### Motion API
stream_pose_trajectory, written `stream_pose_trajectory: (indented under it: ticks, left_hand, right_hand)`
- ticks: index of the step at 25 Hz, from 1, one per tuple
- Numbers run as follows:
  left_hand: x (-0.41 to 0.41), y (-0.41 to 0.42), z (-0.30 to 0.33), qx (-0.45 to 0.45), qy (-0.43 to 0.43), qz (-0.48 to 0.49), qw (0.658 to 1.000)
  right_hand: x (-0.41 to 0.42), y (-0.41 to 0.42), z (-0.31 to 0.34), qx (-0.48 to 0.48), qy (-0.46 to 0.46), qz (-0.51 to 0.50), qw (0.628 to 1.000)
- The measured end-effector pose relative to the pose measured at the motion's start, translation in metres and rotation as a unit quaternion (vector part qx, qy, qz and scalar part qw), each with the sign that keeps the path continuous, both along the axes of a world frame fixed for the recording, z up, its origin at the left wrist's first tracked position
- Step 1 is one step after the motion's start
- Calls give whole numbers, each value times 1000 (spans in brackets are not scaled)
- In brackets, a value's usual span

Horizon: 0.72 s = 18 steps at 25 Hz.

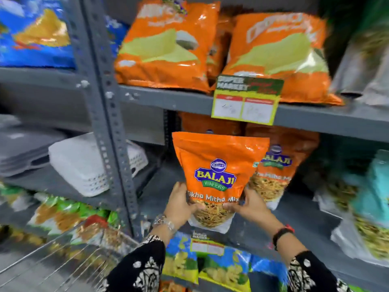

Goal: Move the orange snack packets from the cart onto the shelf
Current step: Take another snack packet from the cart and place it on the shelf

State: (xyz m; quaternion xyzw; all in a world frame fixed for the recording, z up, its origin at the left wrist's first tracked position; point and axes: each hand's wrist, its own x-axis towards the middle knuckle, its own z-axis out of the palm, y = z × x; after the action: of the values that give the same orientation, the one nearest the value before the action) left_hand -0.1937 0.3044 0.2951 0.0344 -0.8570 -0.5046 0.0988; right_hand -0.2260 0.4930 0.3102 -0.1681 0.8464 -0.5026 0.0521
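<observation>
While both hands held one orange packet [219, 178] upright in front of the middle shelf [299, 232], the step in hand looked like the placing itself: the packet was off the cart [63, 262] and not yet set down. The left hand [181, 204] was closed on the lower left edge of the packet, fingers wrapped onto its front, and the right hand [247, 204] was closed on the lower right edge in the same way, so each grip was clamped on the packet low down, near its clear window. Most of the packet stood above the two grips, its top edge reaching almost to the price tag [246, 102] hanging from the shelf above.

Just behind and to the right, a second packet [275, 173] of the same kind stood on the middle shelf, partly hidden by the held one. More orange showed further back in that row, too dim to count. Bare shelf lay to the left of the standing packet.

By my judgement the next move called for pushing the packet in and lowering its base onto that bare patch beside its twin, kept upright and facing out, then letting both grips go. Whether the base already touched the shelf could not be told.
</observation>
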Motion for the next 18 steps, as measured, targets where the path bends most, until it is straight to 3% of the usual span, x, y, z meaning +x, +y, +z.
stream_pose_trajectory:
  ticks: [9, 18]
  left_hand:
    - [-73, 51, -28, 11, 1, -51, 999]
    - [-44, 52, -29, -2, 36, -42, 998]
  right_hand:
    - [-45, 46, -36, -67, -35, -130, 989]
    - [-14, 39, -54, -89, 9, -187, 978]
